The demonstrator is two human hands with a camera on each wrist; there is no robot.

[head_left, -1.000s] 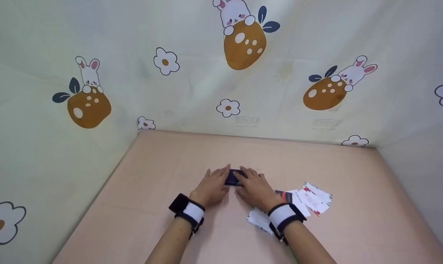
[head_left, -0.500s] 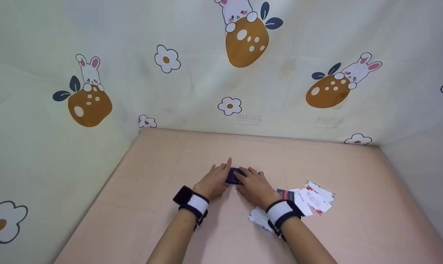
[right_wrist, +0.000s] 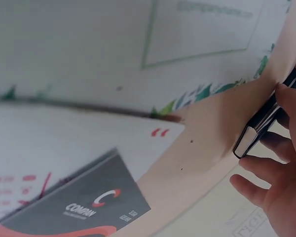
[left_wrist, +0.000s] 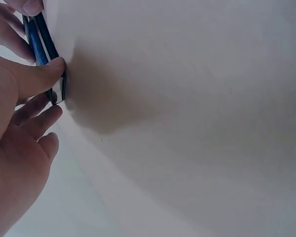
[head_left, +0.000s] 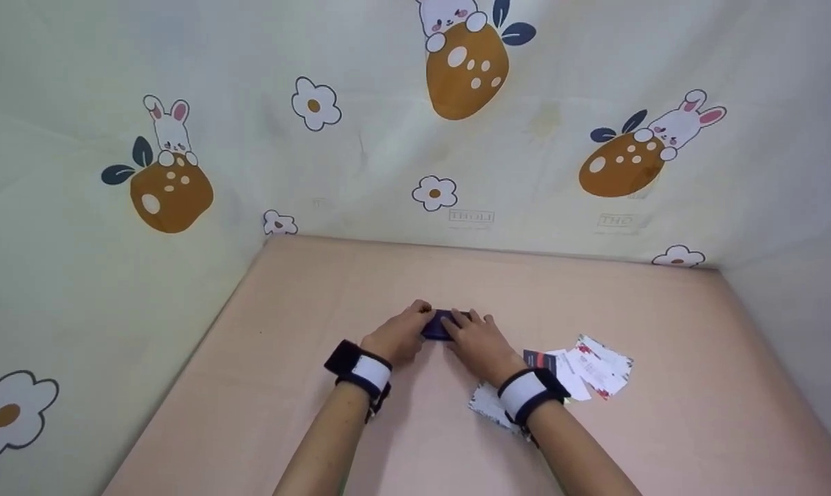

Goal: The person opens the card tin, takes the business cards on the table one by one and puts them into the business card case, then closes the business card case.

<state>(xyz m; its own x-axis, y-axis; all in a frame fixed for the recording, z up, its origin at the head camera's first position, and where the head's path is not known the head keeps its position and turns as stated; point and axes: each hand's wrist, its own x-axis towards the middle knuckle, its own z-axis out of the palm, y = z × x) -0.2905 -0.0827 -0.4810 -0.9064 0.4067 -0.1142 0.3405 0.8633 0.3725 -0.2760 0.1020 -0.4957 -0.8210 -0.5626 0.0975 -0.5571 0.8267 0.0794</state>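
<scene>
A slim dark blue card case (head_left: 437,326) with pale metallic edges is held between both hands, near the middle of the table. My left hand (head_left: 398,335) pinches its left end, with the thumb on the near edge and fingers behind, as the left wrist view shows on the blue case (left_wrist: 37,42). My right hand (head_left: 485,344) holds the other end, fingers over its top and far side; in the right wrist view the thumb lies along the case's (right_wrist: 251,132) near edge. A narrow gap runs along the case's side in the left wrist view. Its contents are hidden.
Several printed cards lie fanned beside my right wrist, among them a floral white one (head_left: 597,368) and a dark grey one (right_wrist: 96,197) with red. Another leafy-edged card (head_left: 491,406) lies partly under the right forearm. A patterned curtain (head_left: 374,158) rises behind the pinkish table (head_left: 305,289).
The left fingers, earlier straight along the case, are now curled round its left end. The right hand stays on the case. The whole head view has shifted slightly.
</scene>
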